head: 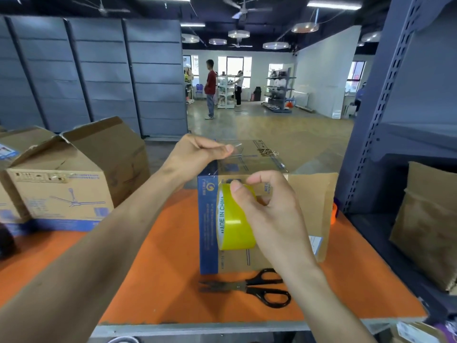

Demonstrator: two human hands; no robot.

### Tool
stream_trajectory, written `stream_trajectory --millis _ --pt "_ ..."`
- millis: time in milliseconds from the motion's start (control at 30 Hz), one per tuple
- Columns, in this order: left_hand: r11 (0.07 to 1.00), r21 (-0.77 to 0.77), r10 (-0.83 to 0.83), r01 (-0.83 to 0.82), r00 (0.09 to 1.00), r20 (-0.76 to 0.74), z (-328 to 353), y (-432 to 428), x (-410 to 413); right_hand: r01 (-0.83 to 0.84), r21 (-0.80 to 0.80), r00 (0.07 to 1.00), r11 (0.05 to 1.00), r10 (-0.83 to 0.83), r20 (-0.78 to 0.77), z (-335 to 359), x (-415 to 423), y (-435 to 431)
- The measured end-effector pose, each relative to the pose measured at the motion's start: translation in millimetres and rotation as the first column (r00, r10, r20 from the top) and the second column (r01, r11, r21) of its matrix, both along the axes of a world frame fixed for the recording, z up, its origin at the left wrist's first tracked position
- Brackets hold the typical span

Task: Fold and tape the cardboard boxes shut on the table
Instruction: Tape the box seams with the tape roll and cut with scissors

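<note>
Black-handled scissors (249,285) lie on the orange table (160,256), just in front of the cardboard box (207,231). Above the box, the right hand (269,209) grasps a yellow tape roll (235,219). The left hand (195,154) pinches the free end of the clear tape strip (247,154), stretched over the box top. Another cardboard box (61,184) stands at the left with its flaps up. Far behind, a person (210,87) stands.

right hand (269,209) grips tape roll (232,219) | left hand (195,154) pinches tape end (237,151)
</note>
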State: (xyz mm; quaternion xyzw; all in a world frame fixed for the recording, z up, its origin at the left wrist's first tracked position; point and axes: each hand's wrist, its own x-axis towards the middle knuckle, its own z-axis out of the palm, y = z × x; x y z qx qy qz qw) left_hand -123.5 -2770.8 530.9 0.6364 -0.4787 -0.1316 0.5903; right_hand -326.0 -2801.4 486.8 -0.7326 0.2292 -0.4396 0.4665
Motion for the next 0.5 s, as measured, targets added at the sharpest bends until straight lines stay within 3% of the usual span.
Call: stream_trajectory --millis 300,500 --pt "0.996 -0.016 0.086 -0.084 0.983 0.163 -10 -4 0 -0.020 -0.024 1.000 1.000 0.020 0.004 -3 0 2" --pt "0.995 -0.031 0.095 -0.091 0.981 0.170 -9 -2 -3 -0.025 -0.048 1.000 0.999 0.026 0.016 -4 -2 3"
